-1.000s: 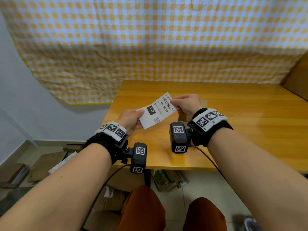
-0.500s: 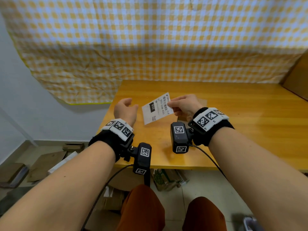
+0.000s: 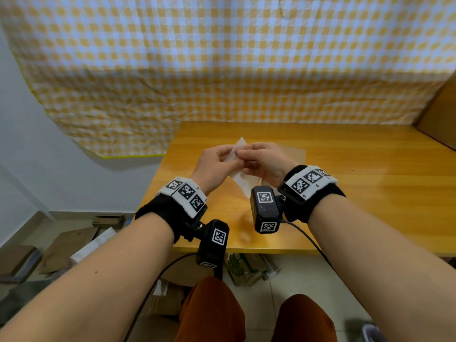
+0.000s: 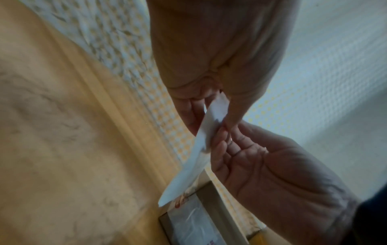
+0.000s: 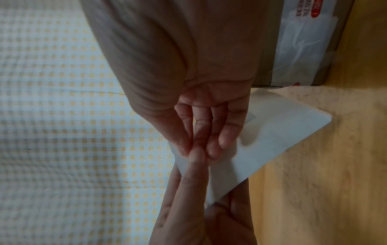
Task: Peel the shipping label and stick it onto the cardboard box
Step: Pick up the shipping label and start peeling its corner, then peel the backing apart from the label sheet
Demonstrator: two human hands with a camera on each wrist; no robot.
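Observation:
Above the table I hold the white shipping label (image 3: 243, 180) on edge, its blank back facing me. My left hand (image 3: 229, 156) and right hand (image 3: 243, 154) meet at its upper part, and each pinches it between thumb and fingers. The left wrist view shows the label (image 4: 201, 149) hanging down from the left hand (image 4: 217, 107), with the right hand (image 4: 226, 131) beside it. In the right wrist view the label (image 5: 272, 140) spreads to the right behind the right hand (image 5: 194, 149). A flat cardboard box (image 3: 294, 156) with clear tape (image 5: 303, 41) lies on the table just behind my hands.
The wooden table (image 3: 357, 193) stretches to the right. A large brown cardboard piece (image 3: 441, 114) stands at its far right edge. A yellow checked cloth (image 3: 222, 70) hangs behind. Cardboard scraps (image 3: 71, 248) lie on the floor at the left.
My left hand let go of the label, then came back to it. The label turned from printed side up to blank side toward me, and both hands now pinch it close together.

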